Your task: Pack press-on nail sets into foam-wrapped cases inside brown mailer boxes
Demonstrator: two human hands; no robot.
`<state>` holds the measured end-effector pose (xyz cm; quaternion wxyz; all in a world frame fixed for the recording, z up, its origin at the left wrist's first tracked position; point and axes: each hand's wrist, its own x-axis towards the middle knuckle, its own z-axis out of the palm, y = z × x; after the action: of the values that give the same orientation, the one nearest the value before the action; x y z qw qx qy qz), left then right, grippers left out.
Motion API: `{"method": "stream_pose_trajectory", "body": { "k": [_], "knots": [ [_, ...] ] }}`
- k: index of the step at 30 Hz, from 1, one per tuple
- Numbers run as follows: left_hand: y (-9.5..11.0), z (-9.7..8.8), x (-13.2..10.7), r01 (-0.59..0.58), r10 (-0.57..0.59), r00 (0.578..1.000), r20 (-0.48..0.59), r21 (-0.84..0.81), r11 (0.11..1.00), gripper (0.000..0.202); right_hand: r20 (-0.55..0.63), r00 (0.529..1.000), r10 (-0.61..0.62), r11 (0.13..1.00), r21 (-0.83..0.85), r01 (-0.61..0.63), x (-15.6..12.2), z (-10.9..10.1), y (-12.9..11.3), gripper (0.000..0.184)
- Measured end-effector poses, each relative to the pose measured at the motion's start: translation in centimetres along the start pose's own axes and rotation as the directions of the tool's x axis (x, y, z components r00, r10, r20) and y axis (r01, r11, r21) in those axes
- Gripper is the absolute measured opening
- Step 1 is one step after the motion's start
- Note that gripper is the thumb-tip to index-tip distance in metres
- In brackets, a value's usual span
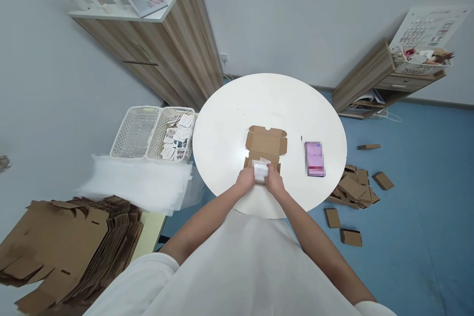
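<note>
An open brown cardboard mailer box [265, 142] lies near the front of the round white table, its lid flap spread flat toward the far side. In its tray sits a white wrapped packet [261, 172], whose contents I cannot make out. My left hand [246, 179] grips the packet's left side, fingers closed at the box edge. On the opposite side, my right hand [274, 180] is closed on the packet's right edge. Right of the box lies a pink-purple stack [314, 159], its face blurred out.
White baskets [151, 133], one with printed cards [177, 138], stand left of the table [222, 108]. Nearer are translucent sheets [137, 182] and stacked flat cardboard [62, 247]. Folded boxes [355, 187] lie on the blue floor at right. Wooden cabinets [185, 34] stand behind.
</note>
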<state>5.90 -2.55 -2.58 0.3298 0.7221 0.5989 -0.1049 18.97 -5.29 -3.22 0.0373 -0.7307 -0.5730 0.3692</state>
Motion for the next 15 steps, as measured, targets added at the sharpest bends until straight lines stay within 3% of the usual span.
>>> {"method": "stream_pose_trajectory", "body": {
  "k": [7, 10, 13, 15],
  "knots": [
    [-0.2, -0.6, -0.3, -0.105, 0.104, 0.994, -0.045, -0.035, 0.994, 0.024, -0.038, 0.999, -0.008, 0.996, -0.090, 0.005, -0.4, -0.6, -0.4, 0.043],
    [-0.9, -1.3, 0.0, -0.131, 0.120, 0.985, -0.124, -0.086, 0.988, 0.025, -0.107, 0.993, -0.044, 0.995, -0.092, 0.034, -0.2, -1.9, -0.1, 0.039],
    [-2.1, -2.9, 1.6, -0.129, 0.063, 0.960, -0.274, -0.230, 0.965, 0.034, -0.222, 0.975, -0.024, 1.000, -0.011, 0.022, 1.4, -4.2, 1.0, 0.035],
    [-2.9, -4.1, 3.3, -0.084, -0.032, 0.958, -0.284, -0.385, 0.919, 0.043, -0.294, 0.955, 0.048, 0.993, 0.116, -0.014, 3.0, -5.8, 2.1, 0.037]
  ]
}}
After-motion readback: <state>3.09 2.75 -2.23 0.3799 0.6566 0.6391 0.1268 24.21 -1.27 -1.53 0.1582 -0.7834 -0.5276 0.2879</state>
